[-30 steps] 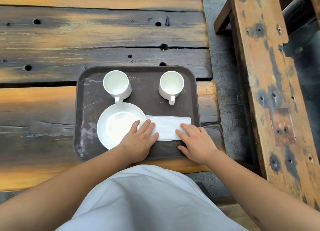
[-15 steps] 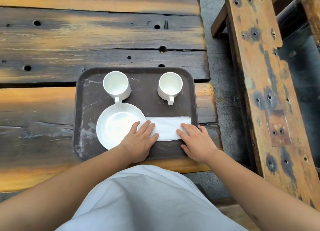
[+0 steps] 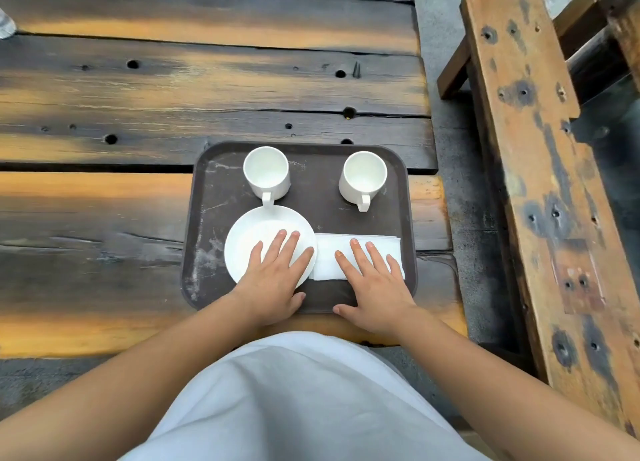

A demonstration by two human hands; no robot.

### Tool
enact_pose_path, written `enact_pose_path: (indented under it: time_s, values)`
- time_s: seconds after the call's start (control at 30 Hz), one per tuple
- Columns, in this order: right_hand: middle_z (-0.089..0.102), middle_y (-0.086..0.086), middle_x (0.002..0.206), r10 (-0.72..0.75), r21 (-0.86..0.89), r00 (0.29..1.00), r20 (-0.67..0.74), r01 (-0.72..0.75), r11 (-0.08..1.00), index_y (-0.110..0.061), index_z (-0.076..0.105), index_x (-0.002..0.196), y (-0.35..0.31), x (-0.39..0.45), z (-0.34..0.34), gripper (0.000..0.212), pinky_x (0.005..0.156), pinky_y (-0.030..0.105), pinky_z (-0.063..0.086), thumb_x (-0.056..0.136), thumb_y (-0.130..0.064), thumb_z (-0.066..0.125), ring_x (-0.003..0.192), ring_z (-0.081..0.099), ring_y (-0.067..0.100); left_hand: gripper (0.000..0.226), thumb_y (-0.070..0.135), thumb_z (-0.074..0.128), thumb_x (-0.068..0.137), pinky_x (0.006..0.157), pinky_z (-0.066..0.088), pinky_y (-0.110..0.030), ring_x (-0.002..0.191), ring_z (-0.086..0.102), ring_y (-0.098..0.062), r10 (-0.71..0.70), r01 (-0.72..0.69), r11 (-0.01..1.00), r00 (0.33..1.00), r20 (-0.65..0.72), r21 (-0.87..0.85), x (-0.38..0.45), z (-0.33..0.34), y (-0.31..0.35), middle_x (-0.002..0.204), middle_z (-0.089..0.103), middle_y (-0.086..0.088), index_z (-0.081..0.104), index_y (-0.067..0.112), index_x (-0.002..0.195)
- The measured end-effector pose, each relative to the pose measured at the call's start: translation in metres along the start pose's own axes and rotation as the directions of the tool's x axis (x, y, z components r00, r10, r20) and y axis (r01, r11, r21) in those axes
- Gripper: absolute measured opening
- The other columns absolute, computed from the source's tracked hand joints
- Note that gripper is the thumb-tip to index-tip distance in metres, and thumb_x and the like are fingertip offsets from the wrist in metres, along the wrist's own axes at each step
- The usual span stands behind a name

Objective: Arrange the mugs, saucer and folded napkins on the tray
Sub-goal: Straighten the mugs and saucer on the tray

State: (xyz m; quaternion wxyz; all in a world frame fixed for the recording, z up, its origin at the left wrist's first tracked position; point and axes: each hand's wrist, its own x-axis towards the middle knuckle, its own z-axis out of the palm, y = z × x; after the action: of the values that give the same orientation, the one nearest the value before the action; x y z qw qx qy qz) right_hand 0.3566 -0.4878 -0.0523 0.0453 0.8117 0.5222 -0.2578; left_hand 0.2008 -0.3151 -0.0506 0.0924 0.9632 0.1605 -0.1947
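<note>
A dark brown tray [image 3: 311, 169] lies on the wooden table. Two white mugs stand at its far side, one on the left [image 3: 266, 175] and one on the right [image 3: 363, 178], both with handles toward me. A white saucer [image 3: 249, 242] sits at the tray's near left. A folded white napkin [image 3: 327, 259] lies flat to the right of the saucer. My left hand [image 3: 273, 280] rests flat with fingers spread over the saucer's near right part. My right hand [image 3: 375, 287] lies flat on the napkin's right half, fingers apart.
The table [image 3: 138, 114] is made of rough dark and orange planks with holes and gaps. A weathered wooden bench [image 3: 540, 169] runs along the right, across a grey floor gap [image 3: 446, 62]. The table's near edge is at my white-clad lap.
My left hand has shifted left, off the napkin's left end and onto the saucer. My right hand has slid further onto the napkin. The camera view has tilted upward a little.
</note>
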Motion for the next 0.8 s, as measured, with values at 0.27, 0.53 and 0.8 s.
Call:
enact_pose_path:
  time_s: [0.27, 0.53, 0.8]
  values:
    - [-0.022, -0.005, 0.161, -0.022, 0.035, 1.0, -0.008, 0.023, 0.999, -0.043, -0.018, 0.147, -0.044, 0.014, -0.008, 0.107, 0.117, 0.055, -0.005, 0.066, -0.089, 0.034, 0.147, -0.02, 0.026, 0.094, 0.074, 0.043, 0.078, 0.111, 0.005, -0.068, 0.146, -0.022, -0.033, -0.203, 0.204, 0.969, 0.979, 0.023, -0.142, -0.037, -0.001, -0.038, 0.162, -0.018, -0.005, -0.009, 0.043, 0.149]
    - [-0.021, -0.003, 0.162, 0.007, 0.041, 1.0, -0.005, -0.007, 0.999, -0.043, -0.013, 0.149, -0.082, 0.03, -0.02, 0.109, 0.116, 0.056, -0.003, 0.061, -0.094, 0.029, 0.148, -0.018, 0.03, 0.102, 0.085, 0.033, 0.067, 0.111, 0.012, -0.067, 0.148, -0.018, -0.031, -0.254, 0.252, 0.955, 0.967, 0.011, -0.157, -0.05, -0.015, -0.08, 0.163, -0.018, -0.002, -0.009, 0.042, 0.15]
    - [-0.01, -0.001, 0.164, 0.112, 0.094, 0.994, -0.007, -0.111, 0.989, -0.039, -0.002, 0.151, -0.107, 0.043, -0.038, 0.1, 0.117, 0.05, 0.016, 0.072, -0.083, 0.042, 0.149, -0.005, 0.033, 0.104, 0.088, 0.025, 0.064, 0.112, 0.022, -0.06, 0.15, -0.005, -0.03, -0.167, 0.161, 0.97, 0.986, -0.016, -0.184, -0.039, -0.037, -0.109, 0.164, -0.009, -0.002, -0.002, 0.04, 0.152]
